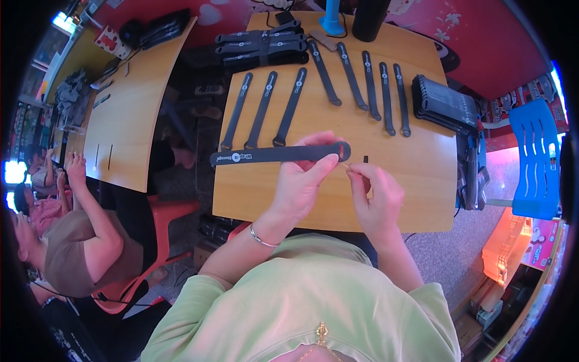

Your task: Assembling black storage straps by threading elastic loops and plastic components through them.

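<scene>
My left hand (297, 188) is closed around a long black strap (260, 155), pinching it near its rounded end, where a slot shows. The strap lies level in the air over the table, its other end pointing left. Close to the slotted end, my right hand (380, 196) is closed in a pinch. A thin, light sliver sticks out between its fingertips toward the strap; its kind is too small to tell. On the table just beyond the right fingertips lies a small black piece (365, 159). Several similar black straps (262, 108) are laid out in a row farther off.
Bundled black straps (262, 47) lie at the wooden table's (289, 208) far left, a black stack (446, 102) at its right edge. A blue stand (332, 21) and a black cylinder (369, 21) stand at the back. Left, a person (90, 241) works at another table (129, 133).
</scene>
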`<action>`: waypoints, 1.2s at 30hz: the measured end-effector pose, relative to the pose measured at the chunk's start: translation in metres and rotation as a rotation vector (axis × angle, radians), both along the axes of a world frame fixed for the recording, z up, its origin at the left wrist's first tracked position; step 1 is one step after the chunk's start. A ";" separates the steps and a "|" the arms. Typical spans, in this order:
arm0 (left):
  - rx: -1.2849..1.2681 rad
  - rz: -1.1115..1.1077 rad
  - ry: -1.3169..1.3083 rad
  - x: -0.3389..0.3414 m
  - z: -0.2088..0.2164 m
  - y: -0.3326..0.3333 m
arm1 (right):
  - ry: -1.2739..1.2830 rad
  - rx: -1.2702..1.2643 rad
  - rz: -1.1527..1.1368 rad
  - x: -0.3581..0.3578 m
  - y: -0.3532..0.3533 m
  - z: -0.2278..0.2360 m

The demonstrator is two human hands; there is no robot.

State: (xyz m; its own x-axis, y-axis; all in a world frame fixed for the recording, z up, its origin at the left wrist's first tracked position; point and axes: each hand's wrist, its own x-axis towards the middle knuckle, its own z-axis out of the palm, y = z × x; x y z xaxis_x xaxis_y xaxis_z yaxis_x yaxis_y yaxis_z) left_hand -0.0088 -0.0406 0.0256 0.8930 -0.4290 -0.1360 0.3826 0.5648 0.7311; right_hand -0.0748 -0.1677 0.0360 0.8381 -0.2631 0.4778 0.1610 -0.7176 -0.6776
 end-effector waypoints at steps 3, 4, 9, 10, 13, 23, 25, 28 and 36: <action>0.058 -0.024 0.077 -0.001 0.000 -0.001 | 0.038 0.029 0.004 0.000 0.001 0.001; 0.040 -0.021 0.098 0.000 0.000 -0.002 | 0.018 0.037 0.004 0.002 0.000 0.000; 0.027 -0.010 0.111 -0.002 -0.001 -0.003 | -0.009 0.042 0.002 0.002 0.000 -0.003; 0.006 -0.020 0.102 -0.002 -0.003 -0.003 | -0.001 0.038 0.002 0.002 0.000 -0.003; -0.037 -0.037 0.103 -0.003 -0.002 -0.003 | 0.012 0.047 0.003 0.001 0.001 0.002; -0.035 0.004 0.181 -0.005 0.000 -0.005 | -0.022 0.041 -0.001 0.001 0.000 -0.002; -0.011 0.006 0.191 -0.005 -0.002 -0.005 | -0.021 0.045 0.003 0.002 -0.001 -0.001; 0.030 0.001 0.221 -0.005 0.000 -0.004 | -0.018 0.055 0.006 0.001 0.000 0.000; 0.045 -0.004 0.254 -0.007 0.003 -0.005 | -0.022 0.077 0.009 0.000 0.000 0.000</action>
